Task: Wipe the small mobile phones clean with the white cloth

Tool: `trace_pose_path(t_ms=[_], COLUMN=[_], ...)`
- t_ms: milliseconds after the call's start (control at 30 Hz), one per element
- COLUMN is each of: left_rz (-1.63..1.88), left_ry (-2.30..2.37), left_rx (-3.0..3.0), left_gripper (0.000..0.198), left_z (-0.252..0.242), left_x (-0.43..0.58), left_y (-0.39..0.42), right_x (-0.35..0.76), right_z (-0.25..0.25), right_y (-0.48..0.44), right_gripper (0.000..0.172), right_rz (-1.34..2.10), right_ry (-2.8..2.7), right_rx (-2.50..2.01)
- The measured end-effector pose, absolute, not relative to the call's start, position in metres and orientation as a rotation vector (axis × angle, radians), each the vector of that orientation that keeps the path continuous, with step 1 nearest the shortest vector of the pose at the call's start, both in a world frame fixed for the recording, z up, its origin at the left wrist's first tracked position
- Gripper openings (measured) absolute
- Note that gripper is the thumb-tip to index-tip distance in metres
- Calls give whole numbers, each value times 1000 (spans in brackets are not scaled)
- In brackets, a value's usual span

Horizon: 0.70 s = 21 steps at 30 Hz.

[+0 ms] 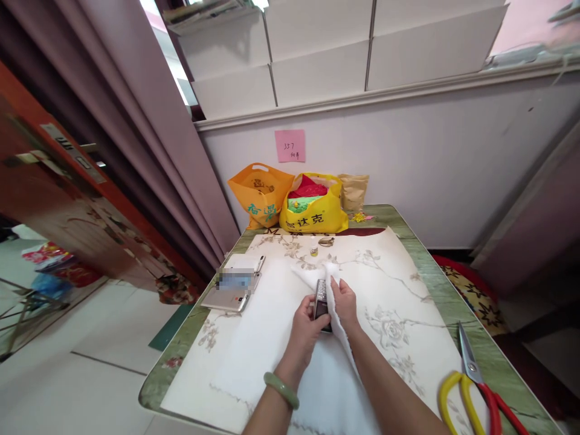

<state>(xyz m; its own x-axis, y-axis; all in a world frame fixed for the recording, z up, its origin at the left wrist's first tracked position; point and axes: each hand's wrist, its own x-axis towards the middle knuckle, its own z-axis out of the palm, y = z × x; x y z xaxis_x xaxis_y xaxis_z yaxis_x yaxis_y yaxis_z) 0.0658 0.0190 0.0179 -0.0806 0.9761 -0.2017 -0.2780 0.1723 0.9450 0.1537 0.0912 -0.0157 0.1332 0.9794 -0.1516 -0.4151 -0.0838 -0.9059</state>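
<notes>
My left hand (304, 331), with a green bangle (281, 389) on its wrist, is closed round a small dark rectangular object (321, 299) held over the table. My right hand (344, 302) pinches a white fabric sheet (272, 344) against the side of that object. The fabric is spread over a floral paper sheet (399, 290) on the table, and one corner of it is lifted up by my right hand.
A phone (227, 299) and a clipboard with a pen (247, 266) lie at the left. Scissors with yellow and red handles (475, 386) lie at the near right. Orange (260, 193) and yellow (312, 211) bags stand against the wall. The green table edge (457, 302) runs along the right.
</notes>
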Motion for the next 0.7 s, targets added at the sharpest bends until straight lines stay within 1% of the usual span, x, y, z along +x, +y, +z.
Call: trace_pose_path(t_ms=[67, 233, 333, 400, 533, 600, 700], left_rz=[1257, 1442, 1490, 1433, 1332, 1398, 1597], left_ry=[1158, 1309, 1312, 1289, 1249, 1279, 1334], left_rx=[771, 572, 638, 696, 718, 660, 491], left_gripper=[52, 39, 37, 36, 36, 39, 42], left_z=[15, 11, 18, 23, 26, 24, 20], left_x=[63, 59, 56, 53, 48, 49, 52], left_y=[17, 19, 23, 24, 23, 23, 27], right_x=[155, 154, 152, 153, 156, 157, 157], right_z=[-19, -13, -6, -5, -9, -12, -13], right_y=[93, 86, 81, 81, 87, 89, 89], right_gripper=[44, 44, 53, 57, 50, 48, 46], right_rz=[1342, 1331, 1341, 1356, 1308, 1291, 1266], right_ry=[-716, -875, -1003, -994, -970, -965, -954], right_rx=[-1058, -1004, -998, -1025, -1101, -1122, -1123])
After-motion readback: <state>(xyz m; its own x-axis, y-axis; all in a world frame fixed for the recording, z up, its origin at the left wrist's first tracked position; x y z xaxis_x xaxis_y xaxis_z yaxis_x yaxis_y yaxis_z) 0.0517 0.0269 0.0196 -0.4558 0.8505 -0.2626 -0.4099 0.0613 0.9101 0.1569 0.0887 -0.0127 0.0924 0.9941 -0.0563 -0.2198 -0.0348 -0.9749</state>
